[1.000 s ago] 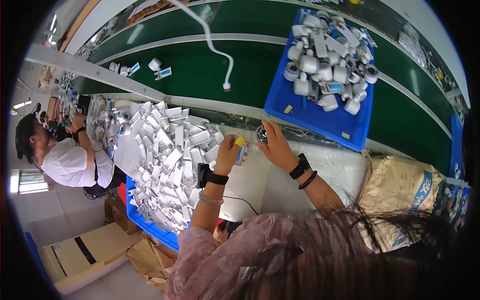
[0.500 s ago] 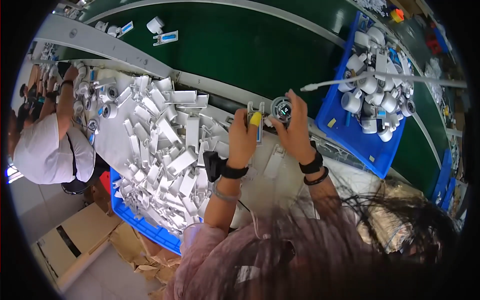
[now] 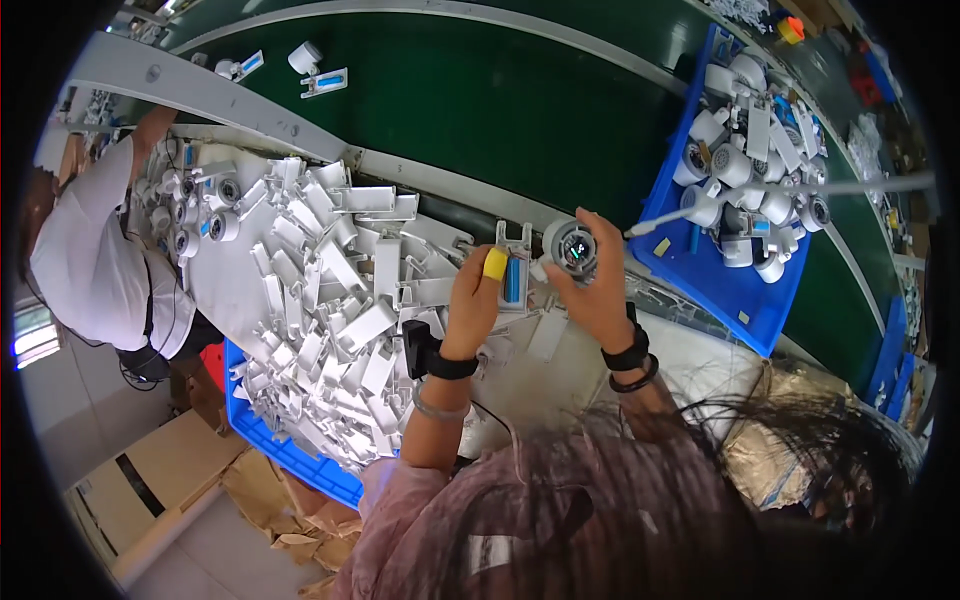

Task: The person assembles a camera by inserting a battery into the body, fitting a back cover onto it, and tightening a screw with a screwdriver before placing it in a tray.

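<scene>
My left hand point(image 3: 474, 305), a yellow cot on one fingertip, grips a white rectangular housing point(image 3: 516, 240) holding a long blue battery-like cell point(image 3: 513, 280). Beside it, my right hand point(image 3: 600, 295) has its fingers curled around a white round head point(image 3: 552, 240). Small lit marks show on that head's dark, grey-ringed face. The head and the housing sit close together; whether they are joined I cannot tell. Just right of my right fingertips hangs the plug end of a white cable point(image 3: 700, 208). It touches neither hand.
Loose white housings point(image 3: 365, 325) lie heaped at left, over a blue tray point(image 3: 290, 450). A blue bin point(image 3: 735, 300) of round-headed units stands at right on a green conveyor point(image 3: 500, 110). A co-worker in white point(image 3: 90, 265) works at far left. A metal rail point(image 3: 200, 90) edges the belt.
Both hands have come slightly nearer to me with the parts, and more of the blue cell shows. The cable's plug end has shifted down and right. The co-worker leans farther toward the belt.
</scene>
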The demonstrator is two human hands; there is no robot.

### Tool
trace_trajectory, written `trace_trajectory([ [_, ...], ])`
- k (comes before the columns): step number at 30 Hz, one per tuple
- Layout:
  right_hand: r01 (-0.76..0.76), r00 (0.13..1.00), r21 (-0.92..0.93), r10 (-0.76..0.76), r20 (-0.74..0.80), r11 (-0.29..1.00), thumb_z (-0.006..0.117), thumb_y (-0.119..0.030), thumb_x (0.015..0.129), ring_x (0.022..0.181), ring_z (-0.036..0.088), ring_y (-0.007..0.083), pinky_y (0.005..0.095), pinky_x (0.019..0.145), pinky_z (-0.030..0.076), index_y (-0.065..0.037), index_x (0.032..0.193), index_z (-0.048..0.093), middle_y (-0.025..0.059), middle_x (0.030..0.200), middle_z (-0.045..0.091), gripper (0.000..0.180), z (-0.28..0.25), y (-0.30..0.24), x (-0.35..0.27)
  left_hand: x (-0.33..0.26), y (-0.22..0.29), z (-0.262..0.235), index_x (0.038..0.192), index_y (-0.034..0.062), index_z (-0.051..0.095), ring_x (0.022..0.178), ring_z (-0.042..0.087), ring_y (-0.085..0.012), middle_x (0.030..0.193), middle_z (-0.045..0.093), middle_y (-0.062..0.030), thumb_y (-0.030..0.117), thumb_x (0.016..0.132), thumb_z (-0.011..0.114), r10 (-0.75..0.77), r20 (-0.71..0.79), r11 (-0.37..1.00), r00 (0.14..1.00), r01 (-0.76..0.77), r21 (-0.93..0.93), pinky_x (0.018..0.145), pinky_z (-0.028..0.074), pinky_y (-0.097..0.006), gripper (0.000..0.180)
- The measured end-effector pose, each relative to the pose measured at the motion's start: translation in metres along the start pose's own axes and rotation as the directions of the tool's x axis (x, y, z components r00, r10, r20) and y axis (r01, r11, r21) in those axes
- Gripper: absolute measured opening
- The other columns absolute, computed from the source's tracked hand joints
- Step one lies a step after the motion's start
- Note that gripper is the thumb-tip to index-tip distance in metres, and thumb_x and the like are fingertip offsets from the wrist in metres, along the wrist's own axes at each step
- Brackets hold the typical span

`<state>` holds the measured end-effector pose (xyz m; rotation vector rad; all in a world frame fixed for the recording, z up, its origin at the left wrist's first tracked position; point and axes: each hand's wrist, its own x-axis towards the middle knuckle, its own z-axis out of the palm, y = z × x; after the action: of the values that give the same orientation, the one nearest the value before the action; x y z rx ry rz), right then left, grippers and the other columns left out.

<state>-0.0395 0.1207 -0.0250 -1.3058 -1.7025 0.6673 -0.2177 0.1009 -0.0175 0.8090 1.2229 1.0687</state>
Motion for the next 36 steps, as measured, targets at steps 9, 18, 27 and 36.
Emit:
trace_trajectory([
  [9, 0.349, 0.936, 0.02, -0.349, 0.039, 0.937, 0.088, -0.017, 0.062, 0.115, 0.053, 0.0348, 0.0424, 0.099, 0.042, -0.003, 0.129, 0.044, 0.0192, 0.127, 0.053, 0.082, -0.093, -0.077, -0.037, -0.085, 0.028, 0.028, 0.121, 0.0022, 0.055, 0.072, 0.067, -0.0193, 0.1, 0.064, -0.0081, 0.017, 0.097, 0.054, -0.048, 0.185, 0.974, 0.982, 0.087, -0.211, 0.062, 0.056, -0.026, 0.028],
  [18, 0.229, 0.905, 0.173, -0.275, 0.324, 0.958, 0.063, -0.013, 0.082, 0.07, 0.057, 0.0264, 0.0377, 0.061, 0.048, 0.001, 0.103, 0.051, 0.018, 0.087, 0.059, 0.028, -0.272, -0.131, -0.128, -0.177, 0.086, 0.093, 0.113, -0.0015, 0.056, 0.097, 0.056, -0.0109, 0.104, 0.059, -0.0039, 0.009, 0.086, 0.07, 0.064, 0.679, 0.954, 0.731, 0.155, -0.258, 0.088, 0.043, -0.025, 0.032],
  [27, 0.494, 0.694, -0.033, -0.417, -0.586, 0.869, 0.068, -0.016, 0.077, 0.056, 0.049, 0.0218, 0.0342, 0.05, 0.041, -0.006, 0.086, 0.046, 0.0125, 0.071, 0.052, 0.025, -0.261, -0.167, -0.186, -0.222, 0.103, 0.142, 0.11, 0.0001, 0.057, 0.096, 0.059, -0.0105, 0.103, 0.061, -0.0044, 0.009, 0.083, 0.074, 0.166, 0.844, 0.954, 0.511, 0.132, -0.268, 0.083, 0.047, -0.027, 0.033],
  [36, 0.478, 0.843, -0.068, -0.479, -0.246, 0.876, 0.069, -0.015, 0.077, 0.066, 0.054, 0.0257, 0.0343, 0.056, 0.044, -0.001, 0.099, 0.051, 0.0162, 0.082, 0.057, 0.031, -0.315, -0.168, -0.202, -0.244, 0.097, 0.172, 0.113, 0.0002, 0.055, 0.095, 0.062, -0.0126, 0.105, 0.063, -0.0064, 0.003, 0.084, 0.07, 0.029, 0.805, 0.98, 0.593, 0.141, -0.14, 0.083, 0.049, -0.029, 0.033],
])
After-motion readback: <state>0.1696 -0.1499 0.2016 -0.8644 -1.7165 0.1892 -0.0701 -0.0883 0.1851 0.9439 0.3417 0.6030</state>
